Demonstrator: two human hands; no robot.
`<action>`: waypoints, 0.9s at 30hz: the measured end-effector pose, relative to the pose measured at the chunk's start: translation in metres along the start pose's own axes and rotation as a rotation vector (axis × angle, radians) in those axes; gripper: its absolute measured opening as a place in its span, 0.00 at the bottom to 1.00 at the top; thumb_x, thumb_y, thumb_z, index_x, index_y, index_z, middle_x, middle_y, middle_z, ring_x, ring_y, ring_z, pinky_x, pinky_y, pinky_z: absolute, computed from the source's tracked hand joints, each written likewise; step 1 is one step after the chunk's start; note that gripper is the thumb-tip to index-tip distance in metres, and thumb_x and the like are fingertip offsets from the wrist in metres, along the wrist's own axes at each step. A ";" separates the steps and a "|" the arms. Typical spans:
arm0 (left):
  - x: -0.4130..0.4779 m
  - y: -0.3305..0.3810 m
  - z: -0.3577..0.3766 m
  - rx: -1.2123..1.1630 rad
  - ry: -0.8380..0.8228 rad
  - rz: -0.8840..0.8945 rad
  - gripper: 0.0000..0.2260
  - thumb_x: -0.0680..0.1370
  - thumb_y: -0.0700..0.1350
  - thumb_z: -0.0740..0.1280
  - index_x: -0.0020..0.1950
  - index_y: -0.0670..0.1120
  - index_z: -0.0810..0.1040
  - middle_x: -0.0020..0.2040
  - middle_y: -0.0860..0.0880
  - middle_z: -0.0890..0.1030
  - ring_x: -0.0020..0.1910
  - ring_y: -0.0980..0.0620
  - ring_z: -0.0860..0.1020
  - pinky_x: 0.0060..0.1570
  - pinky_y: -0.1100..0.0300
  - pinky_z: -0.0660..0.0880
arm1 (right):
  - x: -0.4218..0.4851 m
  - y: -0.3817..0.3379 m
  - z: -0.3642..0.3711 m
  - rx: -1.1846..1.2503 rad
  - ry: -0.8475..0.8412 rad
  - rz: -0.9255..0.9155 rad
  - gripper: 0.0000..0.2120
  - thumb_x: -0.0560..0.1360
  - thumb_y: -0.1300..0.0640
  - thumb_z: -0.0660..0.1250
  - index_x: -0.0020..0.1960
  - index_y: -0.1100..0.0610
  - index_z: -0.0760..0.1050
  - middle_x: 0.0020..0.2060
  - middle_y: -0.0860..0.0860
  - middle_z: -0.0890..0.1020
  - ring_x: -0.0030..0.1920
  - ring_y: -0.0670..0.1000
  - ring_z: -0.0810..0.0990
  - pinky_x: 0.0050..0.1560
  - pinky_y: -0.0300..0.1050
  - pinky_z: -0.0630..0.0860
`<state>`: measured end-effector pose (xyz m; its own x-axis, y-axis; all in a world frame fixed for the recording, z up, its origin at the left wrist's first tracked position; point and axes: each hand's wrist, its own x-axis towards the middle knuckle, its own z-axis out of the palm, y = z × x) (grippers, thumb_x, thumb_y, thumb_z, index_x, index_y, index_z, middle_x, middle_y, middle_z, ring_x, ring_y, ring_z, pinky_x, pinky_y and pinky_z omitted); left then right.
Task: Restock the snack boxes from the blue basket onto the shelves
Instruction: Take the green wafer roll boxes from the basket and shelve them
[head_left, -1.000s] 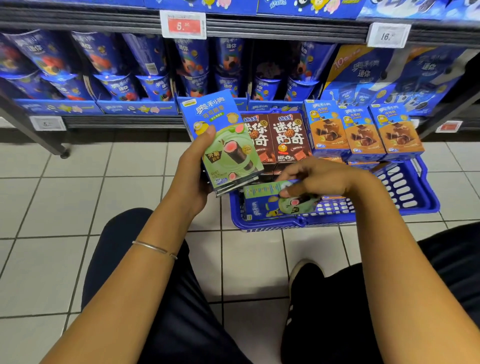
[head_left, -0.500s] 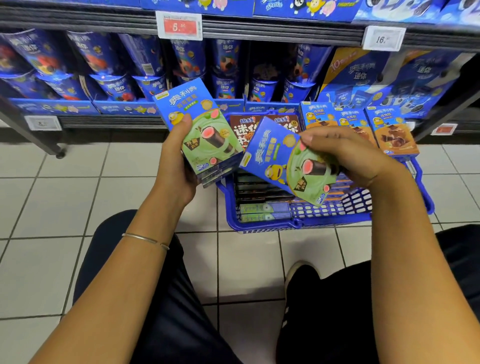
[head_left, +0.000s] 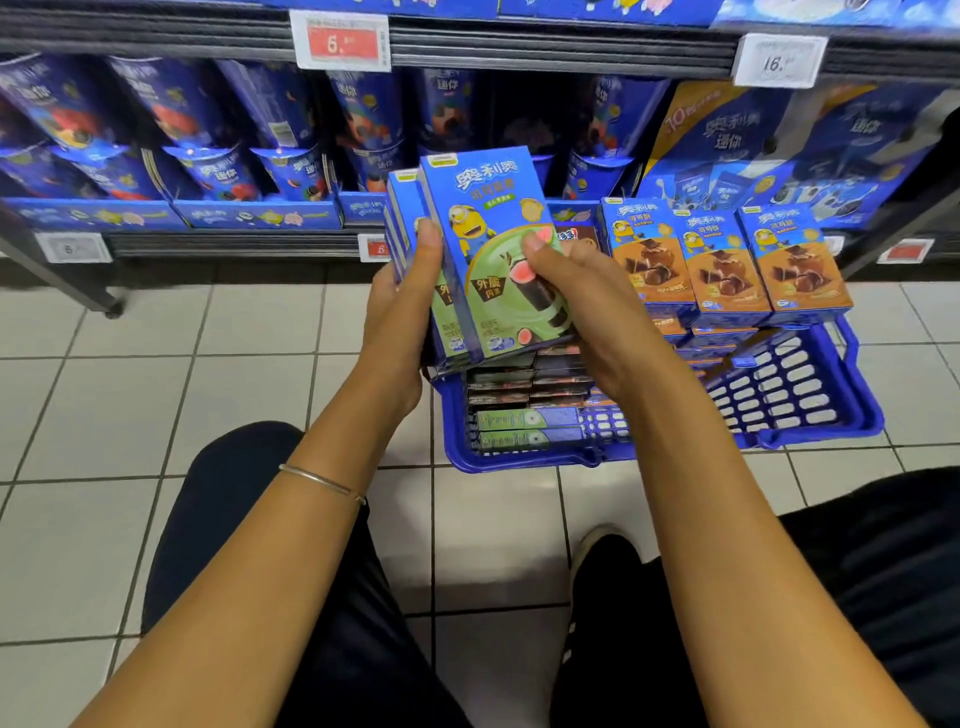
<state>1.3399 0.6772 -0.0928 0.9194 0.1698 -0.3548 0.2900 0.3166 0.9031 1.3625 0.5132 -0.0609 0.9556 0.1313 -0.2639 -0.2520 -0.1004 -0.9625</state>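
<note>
The left hand (head_left: 399, 312) grips a small stack of green-and-blue snack boxes (head_left: 407, 218) from the left side, thumb laid across the front and fingers wrapped behind. The right hand (head_left: 589, 312) pinches the front box (head_left: 493, 244) of that stack, thumb pressed on its printed face and fingers curled under its right edge and back. The front box stands upright and sits flush against the ones behind it; how many are in the stack cannot be told. The stack is held in the air above the left end of the blue basket (head_left: 821, 431), in front of the lower shelf.

Inside the basket, 2 green-edged boxes (head_left: 524, 428) lie flat at the near left, with dark-edged boxes (head_left: 501, 384) stacked flat just behind them. Along the far side 3 orange boxes (head_left: 719, 260) stand upright in a row, and part of a brown box (head_left: 576, 236) shows between them and the right thumb. The basket rests on the white tiled floor (head_left: 130, 405).

Behind it, the lower shelf (head_left: 234, 244) carries rows of blue snack cups (head_left: 208, 171). 2 price tags (head_left: 340, 41) hang on the rail above. A thin bracelet (head_left: 322, 480) circles the left wrist, and a dark shoe (head_left: 608, 556) shows below the basket.
</note>
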 end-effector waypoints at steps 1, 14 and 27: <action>0.002 -0.001 0.002 0.010 -0.003 0.005 0.39 0.71 0.75 0.64 0.73 0.50 0.78 0.60 0.49 0.88 0.57 0.46 0.87 0.63 0.41 0.82 | 0.002 0.001 0.000 -0.015 -0.022 0.008 0.11 0.77 0.42 0.69 0.42 0.48 0.77 0.36 0.44 0.82 0.37 0.45 0.78 0.41 0.43 0.70; 0.015 0.045 0.057 -0.033 -0.051 0.001 0.35 0.80 0.72 0.59 0.76 0.49 0.76 0.68 0.43 0.83 0.67 0.40 0.82 0.72 0.39 0.75 | 0.025 -0.052 -0.031 0.122 -0.137 0.137 0.31 0.70 0.33 0.68 0.69 0.45 0.77 0.66 0.47 0.81 0.67 0.53 0.79 0.73 0.65 0.66; -0.075 0.300 0.136 -0.110 0.031 -0.035 0.37 0.75 0.67 0.64 0.77 0.46 0.74 0.70 0.42 0.82 0.69 0.38 0.81 0.72 0.36 0.74 | -0.029 -0.328 -0.063 0.094 -0.199 0.094 0.18 0.74 0.36 0.65 0.58 0.45 0.79 0.55 0.48 0.86 0.52 0.51 0.84 0.52 0.53 0.76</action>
<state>1.3941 0.6326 0.2378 0.9000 0.1850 -0.3947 0.2896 0.4230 0.8586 1.4271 0.4799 0.2666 0.8809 0.3181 -0.3505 -0.3601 -0.0302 -0.9324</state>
